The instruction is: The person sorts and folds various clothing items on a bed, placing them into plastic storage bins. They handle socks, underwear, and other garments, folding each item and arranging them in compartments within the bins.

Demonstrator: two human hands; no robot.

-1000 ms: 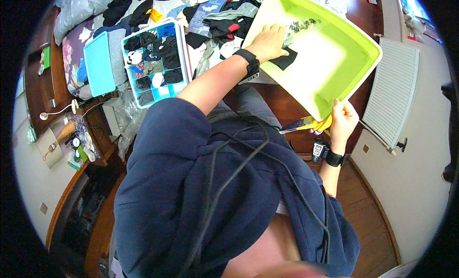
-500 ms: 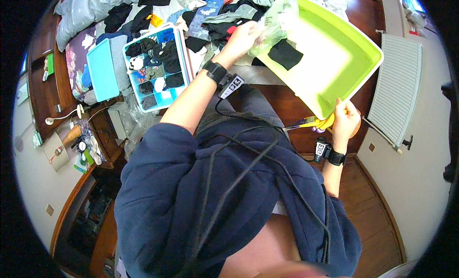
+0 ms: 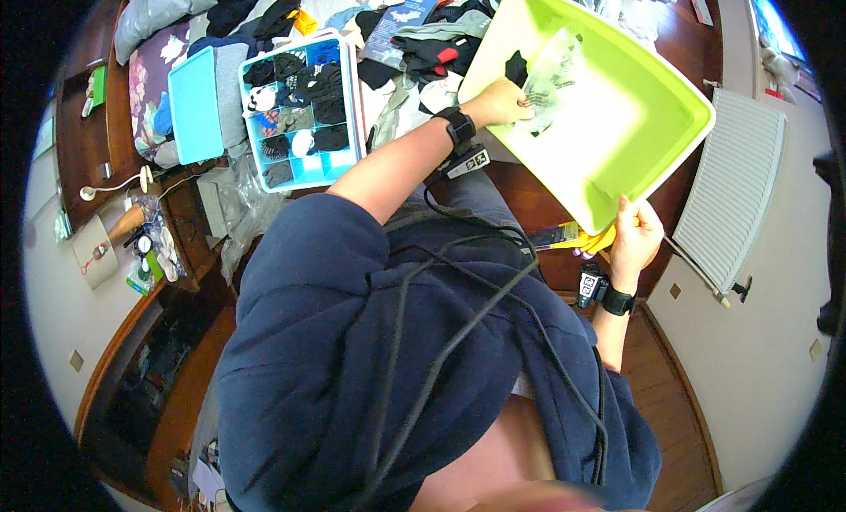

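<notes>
My left hand (image 3: 500,105) is closed on a crumpled clear plastic bag (image 3: 557,78), which lies over the inside of a lime-green plastic tub (image 3: 652,115). Beside the bag, a piece of black cloth (image 3: 516,68) shows in the tub, partly covered. My right hand (image 3: 638,234) grips the tub's near right corner, thumb over the rim, so the tub is tilted. Just under that corner, against my right hand, are yellow-handled scissors (image 3: 595,241); whether my fingers also hold them I cannot tell.
A blue divided box (image 3: 304,115) of rolled dark socks stands left of my left arm, its blue lid (image 3: 196,107) beside it. Loose clothes (image 3: 432,49) cover the bed behind. A white radiator (image 3: 733,190) is on the right wall. Black cables (image 3: 458,239) hang across my front.
My left hand has moved right and nearer, bringing the plastic bag from the tub's left rim to over its inside. The bag now covers part of the black cloth. My right hand stays at the corner.
</notes>
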